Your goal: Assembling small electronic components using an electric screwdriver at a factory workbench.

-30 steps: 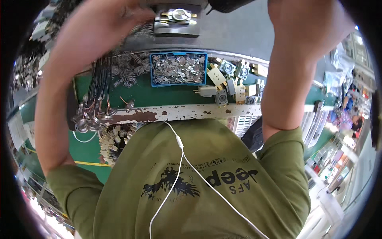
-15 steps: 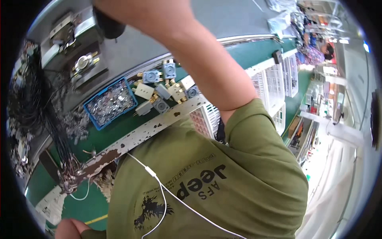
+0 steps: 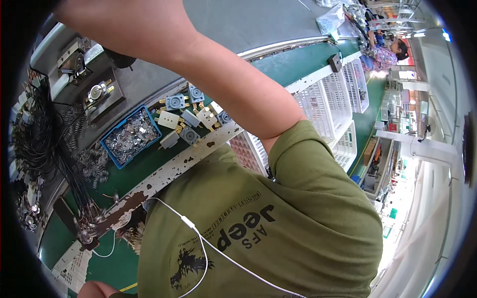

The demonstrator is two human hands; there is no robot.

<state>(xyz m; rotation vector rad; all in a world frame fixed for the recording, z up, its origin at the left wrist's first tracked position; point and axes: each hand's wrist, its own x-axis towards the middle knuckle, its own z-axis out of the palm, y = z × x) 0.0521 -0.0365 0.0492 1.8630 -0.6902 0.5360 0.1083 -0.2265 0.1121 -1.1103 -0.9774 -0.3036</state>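
Note:
My right arm reaches up and left across the workbench, with my right hand [image 3: 119, 22] at the top left. Its fingers run out of the picture, so I cannot tell what they hold. Just below the palm shows a dark cylindrical piece [image 3: 119, 58]; whether the hand grips it is hidden. Nearby, a metal fixture [image 3: 107, 102] bears a round silver part with brass prongs [image 3: 99, 92]. Of my left arm only a bit of bare arm [image 3: 94, 289] shows at the lower left; the left hand is out of view.
A blue tray [image 3: 142, 150] of small metal pieces stands beside several plug-like parts [image 3: 175, 102]. Black cables [image 3: 49, 134] hang at left, near coiled metal pieces [image 3: 94, 166]. A chipped metal edge [image 3: 174, 169] borders my shirt. White baskets [image 3: 328, 104] and a seated person [image 3: 385, 57] are at right.
My right arm and hand have shifted left in the picture. The bench things sit slightly lower and further left as the view has moved. More of the baskets and the other person shows.

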